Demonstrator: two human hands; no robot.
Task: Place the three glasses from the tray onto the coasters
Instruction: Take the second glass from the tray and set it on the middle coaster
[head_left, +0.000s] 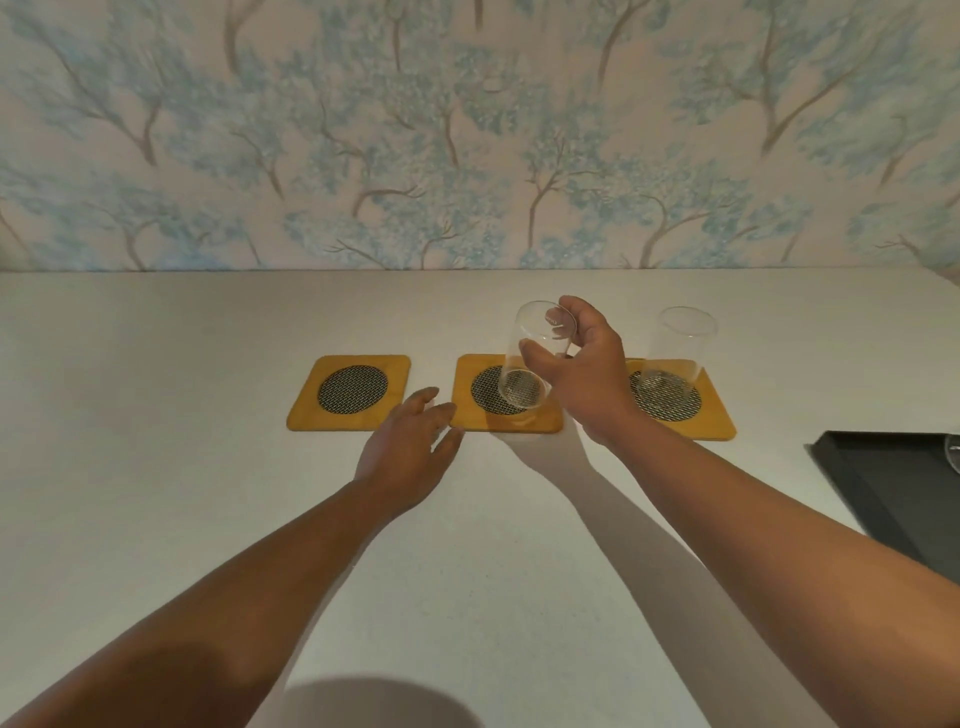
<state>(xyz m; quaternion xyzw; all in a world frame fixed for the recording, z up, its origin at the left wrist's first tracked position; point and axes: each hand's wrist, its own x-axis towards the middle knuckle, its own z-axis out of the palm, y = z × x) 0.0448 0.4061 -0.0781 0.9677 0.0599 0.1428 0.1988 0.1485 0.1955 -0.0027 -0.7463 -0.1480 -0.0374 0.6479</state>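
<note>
Three yellow coasters with dark woven centres lie in a row on the white table. The left coaster (349, 392) is bare. My right hand (582, 364) grips a clear glass (530, 358) near its rim, its base on or just above the middle coaster (506, 395). A second clear glass (675, 353) stands upright on the right coaster (680, 400). My left hand (410, 447) rests open, fingers spread, at the front left corner of the middle coaster. A black tray (893, 483) sits at the right edge, with the rim of a third glass (953, 457) barely showing.
A wall with blue tree-patterned wallpaper (467, 130) rises behind the table's far edge. The white tabletop (156, 467) stretches wide to the left and in front of the coasters.
</note>
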